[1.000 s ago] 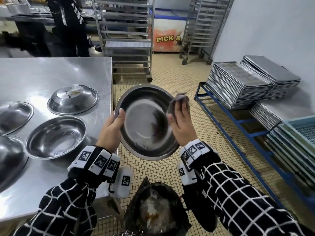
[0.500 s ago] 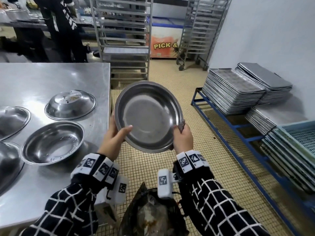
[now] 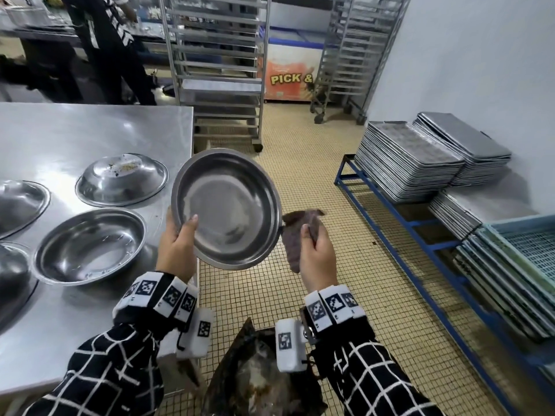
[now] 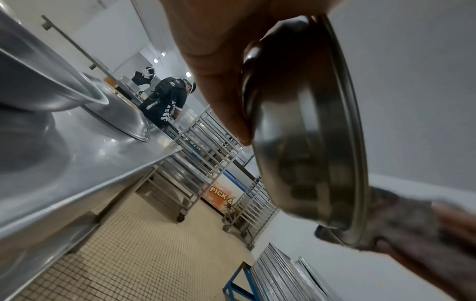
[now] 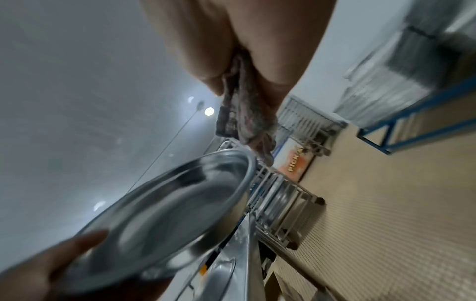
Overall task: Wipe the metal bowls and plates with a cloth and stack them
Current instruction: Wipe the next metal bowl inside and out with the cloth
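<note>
My left hand grips a round metal bowl by its left rim, thumb inside, and holds it tilted up in the air past the table's right edge. In the left wrist view the fingers press on the bowl's underside. My right hand pinches a dark brownish cloth just right of the bowl's rim; the cloth hangs from the fingers, beside the bowl. More metal bowls lie on the steel table: one upright, one upside down with crumbs on it.
Two further bowls sit at the table's left edge. A dark bin bag stands on the tiled floor below my hands. Stacked metal trays fill a blue rack at right. Tray trolleys and a person stand behind.
My right hand with the cloth left the inside of the bowl, went to its right rim, and now holds the cloth just off the rim. The bowl shifted slightly left.
</note>
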Motion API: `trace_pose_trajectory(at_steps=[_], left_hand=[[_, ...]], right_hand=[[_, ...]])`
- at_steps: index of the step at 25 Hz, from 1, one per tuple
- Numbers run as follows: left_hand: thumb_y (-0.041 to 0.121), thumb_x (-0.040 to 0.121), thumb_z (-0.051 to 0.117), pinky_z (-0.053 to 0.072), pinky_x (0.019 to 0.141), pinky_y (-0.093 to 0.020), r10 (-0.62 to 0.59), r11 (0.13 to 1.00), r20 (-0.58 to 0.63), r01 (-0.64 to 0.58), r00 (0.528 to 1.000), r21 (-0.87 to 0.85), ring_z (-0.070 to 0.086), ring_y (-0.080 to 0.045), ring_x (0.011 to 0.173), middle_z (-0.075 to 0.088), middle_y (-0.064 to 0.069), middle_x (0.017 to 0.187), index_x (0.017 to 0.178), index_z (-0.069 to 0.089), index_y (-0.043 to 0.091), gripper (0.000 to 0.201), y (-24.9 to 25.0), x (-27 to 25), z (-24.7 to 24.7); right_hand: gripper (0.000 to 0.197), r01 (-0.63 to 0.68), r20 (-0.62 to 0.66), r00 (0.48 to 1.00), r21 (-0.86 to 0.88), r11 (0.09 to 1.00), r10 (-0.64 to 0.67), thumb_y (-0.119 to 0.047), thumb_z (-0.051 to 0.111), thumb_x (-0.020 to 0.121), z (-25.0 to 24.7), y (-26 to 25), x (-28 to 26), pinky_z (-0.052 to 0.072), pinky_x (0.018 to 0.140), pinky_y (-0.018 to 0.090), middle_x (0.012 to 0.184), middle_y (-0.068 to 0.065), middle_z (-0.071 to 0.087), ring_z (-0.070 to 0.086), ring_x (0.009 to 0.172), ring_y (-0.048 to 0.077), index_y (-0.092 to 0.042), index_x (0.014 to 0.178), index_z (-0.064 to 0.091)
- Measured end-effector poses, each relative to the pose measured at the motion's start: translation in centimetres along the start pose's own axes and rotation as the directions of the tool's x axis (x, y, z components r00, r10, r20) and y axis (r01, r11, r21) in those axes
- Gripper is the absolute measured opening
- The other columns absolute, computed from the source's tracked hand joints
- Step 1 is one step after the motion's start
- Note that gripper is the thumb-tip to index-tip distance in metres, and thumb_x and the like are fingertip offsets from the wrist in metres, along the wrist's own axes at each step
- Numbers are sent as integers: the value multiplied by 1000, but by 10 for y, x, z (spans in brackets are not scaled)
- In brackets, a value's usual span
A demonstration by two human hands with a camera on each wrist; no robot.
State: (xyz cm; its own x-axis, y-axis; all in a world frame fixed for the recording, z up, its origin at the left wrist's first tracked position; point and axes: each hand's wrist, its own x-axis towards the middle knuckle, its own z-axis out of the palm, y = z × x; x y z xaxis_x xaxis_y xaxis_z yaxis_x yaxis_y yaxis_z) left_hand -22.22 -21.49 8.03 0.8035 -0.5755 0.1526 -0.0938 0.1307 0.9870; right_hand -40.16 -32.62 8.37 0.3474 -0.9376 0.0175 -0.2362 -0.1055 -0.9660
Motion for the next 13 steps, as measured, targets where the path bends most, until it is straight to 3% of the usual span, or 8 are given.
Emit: trace_pose_trajectory(at_steps=[2, 3, 5, 6, 7, 9, 11, 13], left_hand=[[19, 101, 42, 44, 80, -7, 9, 1000, 12, -9, 1000, 15, 58, 12, 92, 59, 16, 103, 130, 47, 19, 29, -1, -1, -1], [26, 101, 42, 45, 85, -11, 15, 1000, 13, -15, 1000, 24, 59, 8, 96, 61, 16, 103, 130, 48, 21, 30, -3, 0, 0], [47, 95, 42, 44, 95, -25, 48, 998, 33, -49, 998, 32, 59, -9, 107, 63, 13, 109, 129, 50, 26, 40, -2, 2, 0], [57, 91, 41, 45, 96, -33, 70, 996, 56, -72, 996, 44, 59, -16, 108, 63, 8, 112, 127, 51, 29, 46, -2, 3, -3], [65, 87, 42, 46, 93, -39, 97, 993, 75, -102, 993, 65, 60, -20, 105, 64, 3, 111, 124, 53, 33, 50, -2, 4, -6], [65, 86, 44, 47, 92, -40, 142, 988, 63, -145, 988, 54, 61, -16, 101, 66, 5, 105, 116, 57, 41, 40, -3, 3, -13], [58, 88, 45, 45, 98, -39, 160, 985, 77, -164, 984, 46, 60, -9, 107, 66, 10, 107, 114, 58, 42, 34, -5, -1, -16], [53, 89, 43, 46, 95, -30, 172, 983, 93, -177, 981, 52, 59, -4, 106, 66, 13, 107, 118, 56, 35, 36, -6, -7, -12]], right_hand=[[27, 182, 259, 953, -82, 980, -155, -36, 37, 100, 12, -15, -17, 52, 64, 22, 80, -8, 58, 53, 64, -6, -29, 122, 51], [31, 298, 412, 885, -143, 944, -217, -38, 36, 100, 23, -17, -24, 51, 71, 20, 87, -9, 61, 55, 72, -9, -29, 128, 48], [42, 571, 651, 700, -265, 777, -293, -45, 31, 100, 44, -6, -34, 39, 104, 36, 125, -7, 59, 54, 114, 5, -30, 139, 39], [46, 666, 710, 635, -302, 682, -305, -47, 28, 100, 51, 3, -35, 25, 114, 40, 141, -8, 49, 42, 131, 11, -31, 143, 33], [49, 708, 738, 608, -335, 621, -295, -47, 25, 100, 52, 9, -34, 16, 117, 40, 148, -8, 40, 32, 139, 13, -31, 146, 30], [53, 738, 744, 619, -442, 510, -251, -48, 16, 99, 43, 20, -23, 10, 119, 39, 151, -8, 36, 21, 144, 13, -29, 146, 33], [61, 719, 706, 678, -577, 387, -207, -52, 7, 96, 31, 29, -11, 4, 120, 39, 152, -7, 33, 11, 146, 14, -29, 146, 34], [68, 685, 683, 709, -607, 403, -174, -57, 2, 93, 29, 30, -6, -1, 119, 39, 154, -5, 30, 6, 147, 14, -29, 146, 32]])
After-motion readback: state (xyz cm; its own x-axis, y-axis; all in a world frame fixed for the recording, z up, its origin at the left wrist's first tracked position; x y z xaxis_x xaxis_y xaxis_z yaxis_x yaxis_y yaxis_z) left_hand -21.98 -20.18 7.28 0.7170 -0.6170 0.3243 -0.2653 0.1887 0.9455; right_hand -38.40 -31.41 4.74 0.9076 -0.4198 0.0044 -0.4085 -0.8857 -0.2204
